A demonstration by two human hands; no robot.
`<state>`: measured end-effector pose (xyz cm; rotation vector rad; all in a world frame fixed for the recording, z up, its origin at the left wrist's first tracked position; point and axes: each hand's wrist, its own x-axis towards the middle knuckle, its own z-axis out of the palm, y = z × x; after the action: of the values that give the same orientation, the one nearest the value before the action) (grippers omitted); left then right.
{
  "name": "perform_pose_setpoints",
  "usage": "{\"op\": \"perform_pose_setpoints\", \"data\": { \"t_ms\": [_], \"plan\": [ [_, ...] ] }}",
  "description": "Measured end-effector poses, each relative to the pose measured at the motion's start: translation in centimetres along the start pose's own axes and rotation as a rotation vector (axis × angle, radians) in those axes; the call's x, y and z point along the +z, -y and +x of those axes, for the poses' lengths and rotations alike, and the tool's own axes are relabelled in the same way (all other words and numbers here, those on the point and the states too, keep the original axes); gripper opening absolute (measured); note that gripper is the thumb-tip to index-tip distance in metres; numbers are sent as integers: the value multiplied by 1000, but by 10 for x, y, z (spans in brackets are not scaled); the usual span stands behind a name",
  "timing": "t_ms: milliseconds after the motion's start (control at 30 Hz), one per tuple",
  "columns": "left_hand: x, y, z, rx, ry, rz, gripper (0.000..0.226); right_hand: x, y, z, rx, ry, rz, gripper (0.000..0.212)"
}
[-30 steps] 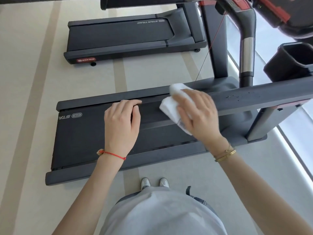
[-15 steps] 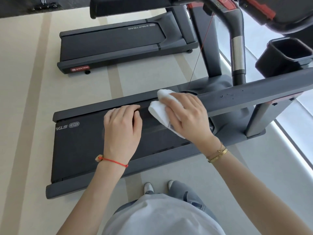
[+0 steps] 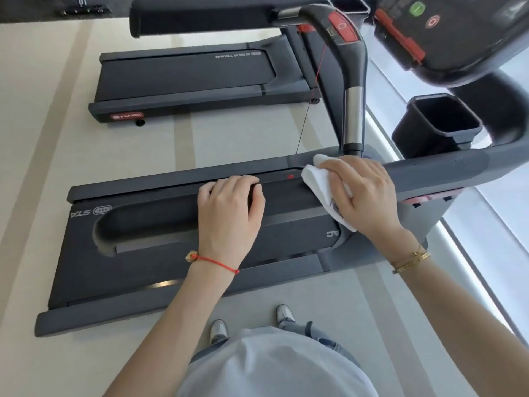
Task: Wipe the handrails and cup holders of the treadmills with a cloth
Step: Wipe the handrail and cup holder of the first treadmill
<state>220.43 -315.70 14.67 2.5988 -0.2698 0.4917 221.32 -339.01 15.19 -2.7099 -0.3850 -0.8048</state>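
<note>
The near treadmill's grey handrail runs left to right in front of me. My right hand presses a white cloth over the rail, its fingers curled round both, just below the chrome upright post. My left hand grips the darker end part of the same rail, a short way left of the cloth. A black square cup holder sits above the rail at the right. A second cup holder shows at the top edge.
The console with red and green buttons hangs at the top right. The far handrail crosses the top. A second treadmill stands beyond on the pale floor. A red safety cord hangs down. My shoes stand beside the deck.
My right hand slid the cloth left along the rail, then back right, away from my left hand. My left hand kept its grip. The view tilted up, showing the console.
</note>
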Motion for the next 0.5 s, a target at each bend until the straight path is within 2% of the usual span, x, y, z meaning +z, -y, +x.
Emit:
{"op": "perform_pose_setpoints", "data": {
  "t_ms": [67,167,233,367,500],
  "plan": [
    [11,-13,3,0,-17,30,27,-2,7,11,-13,103,10,25],
    [22,-21,5,-44,-72,129,30,2,16,35,-33,351,-10,27],
    [26,-22,6,-95,-96,188,33,5,14,41,-67,427,21,25],
    [29,-18,6,-107,-157,225,34,-7,-9,22,-180,331,140,30],
    [31,-12,5,-81,-198,255,33,-10,-20,16,-150,271,100,30]
  ]
}}
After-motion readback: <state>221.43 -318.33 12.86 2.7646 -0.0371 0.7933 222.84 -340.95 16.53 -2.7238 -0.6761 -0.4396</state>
